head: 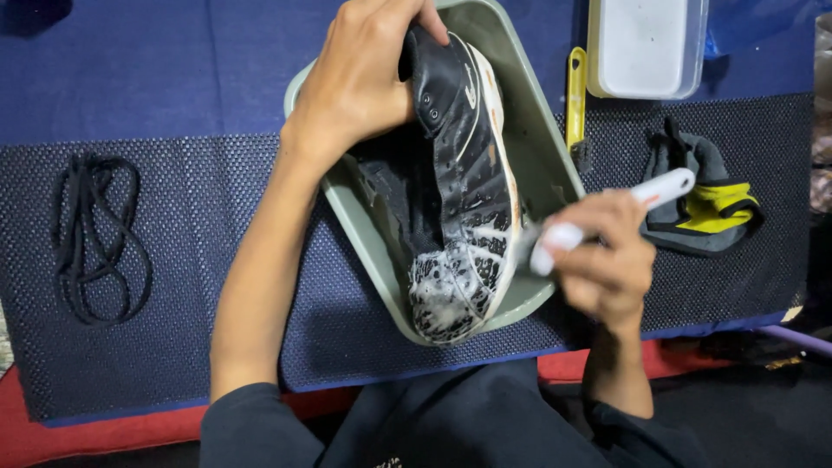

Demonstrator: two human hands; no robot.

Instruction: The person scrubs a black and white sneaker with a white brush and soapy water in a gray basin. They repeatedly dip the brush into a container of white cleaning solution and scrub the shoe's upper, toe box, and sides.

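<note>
The left hand (360, 82) was clenched around the heel end of a black sneaker (459, 173), its fingers curled over the collar, holding the shoe on its side over a grey-green rectangular plastic basin (529, 130) with rounded corners. The sneaker's upper looked smooth and leather-like, with white stitched lines and a pale sole edge marked by rusty stains; white soap foam covered the toe, which rested at the basin's near rim. The right hand (607, 264) was closed around the white handle of a brush (607, 212), just beside the foamy toe; the brush head was blurred and partly hidden behind the shoe, so its bristles could not be made out. The basin sat on a dark, knobbly non-slip mat (217, 217) laid over a blue cloth on the table. A loose coil of black shoelaces (100, 238) lay on the mat well to the left. To the right lay a crumpled grey and yellow cloth item (706, 204), a yellow-handled brush (576, 95) and a clear rectangular container (646, 43), cut off by the top edge. Dark sleeves covered both upper arms.
</note>
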